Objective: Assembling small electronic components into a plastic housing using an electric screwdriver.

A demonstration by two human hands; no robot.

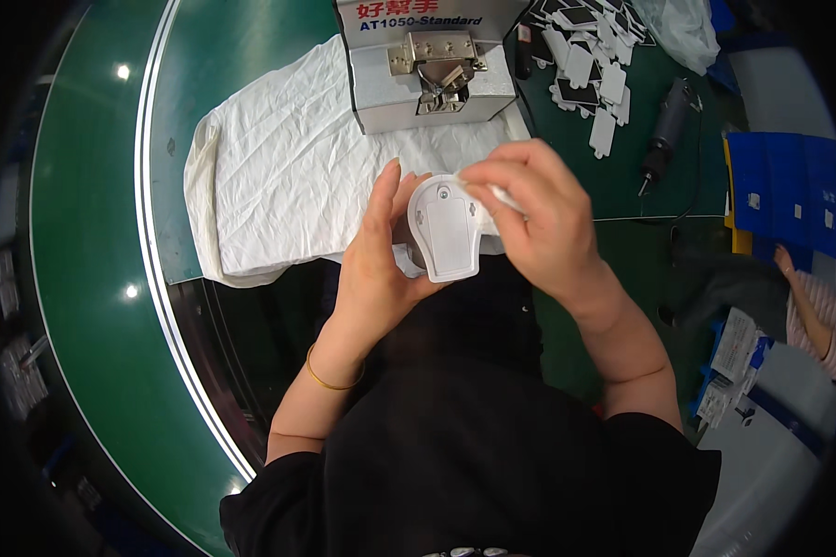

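My left hand (378, 255) grips a white plastic housing (449, 230) by its left side and lower end, with the thumb raised along the edge. The housing is rounded at the top and narrower below; its face carries a screw near the top, a flat panel and two small keyhole slots. My right hand (550, 223) is closed at the housing's upper right edge. A small white piece (505, 198) sticks out between its fingers; what it is I cannot make out. Below the hands, the housing is held clear of the white cloth (288, 167).
A grey bench machine (437, 88) with a metal head stands on the cloth ahead. White and black flat parts (593, 70) are heaped at the back right, near an electric screwdriver (664, 135) and a clear plastic bag (683, 32). Blue bins (780, 190) and another person's arm (803, 302) are farther right.
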